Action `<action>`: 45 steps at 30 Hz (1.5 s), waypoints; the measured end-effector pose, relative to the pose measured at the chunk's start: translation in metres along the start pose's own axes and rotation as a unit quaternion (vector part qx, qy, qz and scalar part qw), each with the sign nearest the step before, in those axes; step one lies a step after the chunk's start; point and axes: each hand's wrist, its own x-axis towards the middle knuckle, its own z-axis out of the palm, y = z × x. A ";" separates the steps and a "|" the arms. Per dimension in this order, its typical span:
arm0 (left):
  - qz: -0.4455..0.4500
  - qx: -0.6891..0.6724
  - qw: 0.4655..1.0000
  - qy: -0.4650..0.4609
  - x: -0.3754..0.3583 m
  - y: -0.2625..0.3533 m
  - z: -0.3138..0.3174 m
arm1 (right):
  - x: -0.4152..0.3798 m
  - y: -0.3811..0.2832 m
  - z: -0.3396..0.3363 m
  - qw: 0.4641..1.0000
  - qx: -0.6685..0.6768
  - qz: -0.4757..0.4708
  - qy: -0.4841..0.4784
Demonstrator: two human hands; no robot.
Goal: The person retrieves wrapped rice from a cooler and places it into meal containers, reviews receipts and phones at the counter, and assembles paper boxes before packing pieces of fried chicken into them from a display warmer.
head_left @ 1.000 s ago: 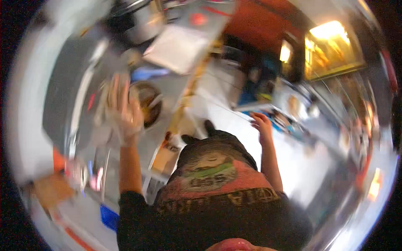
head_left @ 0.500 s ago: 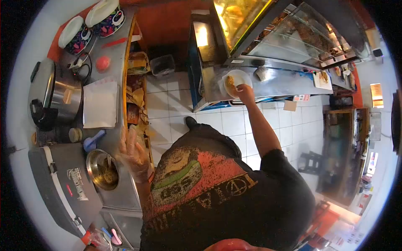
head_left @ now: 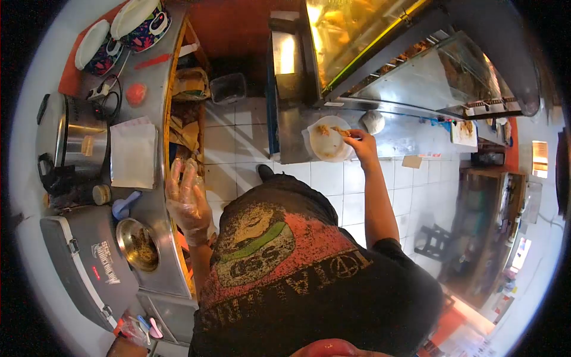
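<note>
My left hand (head_left: pixel 189 199), in a clear plastic glove, is held palm up with its fingers spread beside the edge of the left counter (head_left: pixel 169 238). Nothing lies in it. At the right counter, my bare right hand (head_left: pixel 363 149) pinches a small brown piece of food (head_left: pixel 341 131), perhaps fried, at the rim of a white plastic bowl (head_left: pixel 327 150). More golden-brown food (head_left: pixel 322 130) and crumbs are inside the bowl. On the left counter, a metal bowl (head_left: pixel 150 262) holds a dark greenish-brown mix.
White paper sheets (head_left: pixel 134 157), a blue scoop (head_left: pixel 124 205), a large steel pot (head_left: pixel 86 134) and a grey cooler box (head_left: pixel 89 268) stand along the left. A glass display case (head_left: pixel 440 77) rises over the right counter. What looks like someone's arm (head_left: pixel 126 347) shows at bottom left.
My right hand has gone from the white bowl's rim to pinching a piece of food above it. My left hand stays spread by the left counter. The arm at bottom left has appeared.
</note>
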 end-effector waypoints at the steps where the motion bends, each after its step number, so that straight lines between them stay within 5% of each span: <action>1: -0.001 0.002 1.000 0.006 0.001 -0.001 0.005 | -0.009 -0.034 -0.003 0.997 0.050 0.007 -0.052; 4: -0.047 -0.112 0.992 0.044 0.004 0.003 0.012 | -0.021 -0.089 0.015 0.976 0.178 -0.040 -0.119; 7: -0.022 -0.014 0.999 0.024 0.009 0.000 0.001 | -0.054 -0.189 0.045 0.920 0.290 -0.129 -0.232; 12: -0.043 0.052 0.996 0.049 -0.001 -0.009 -0.029 | -0.122 -0.337 0.082 0.716 0.438 -0.302 -0.452; 14: -0.046 0.063 0.994 0.073 -0.008 -0.018 -0.042 | -0.125 -0.379 0.090 0.575 0.356 -0.434 -0.596; 21: -0.234 0.110 0.958 0.123 -0.080 -0.031 -0.078 | -0.163 -0.435 0.154 0.347 0.374 -0.381 -0.771; 29: -0.294 0.100 0.935 0.169 -0.148 -0.065 -0.076 | -0.218 -0.439 0.204 0.205 0.605 -0.281 -0.716; 32: -0.381 0.000 0.905 0.188 -0.141 -0.065 -0.078 | -0.193 -0.442 0.204 0.255 0.456 -0.326 -0.788; 33: -0.285 0.088 0.945 0.134 -0.115 -0.054 -0.109 | -0.187 -0.430 0.209 0.340 0.441 -0.310 -0.771; 36: -0.239 0.086 0.957 0.143 -0.112 -0.081 -0.100 | -0.166 -0.398 0.204 0.604 0.304 -0.330 -0.658; 38: -0.228 0.032 0.957 0.177 -0.073 -0.046 -0.106 | -0.161 -0.354 0.202 0.697 0.264 -0.276 -0.606; 41: -0.145 0.071 0.984 0.070 -0.108 -0.123 -0.093 | -0.177 -0.289 0.183 0.806 0.232 -0.239 -0.490; 43: -0.034 0.023 0.999 0.021 -0.066 -0.132 -0.082 | -0.208 -0.248 0.160 0.876 0.184 -0.167 -0.413; 45: -0.116 -0.155 0.981 -0.026 -0.048 -0.107 -0.082 | -0.232 -0.226 0.146 0.904 0.202 -0.140 -0.349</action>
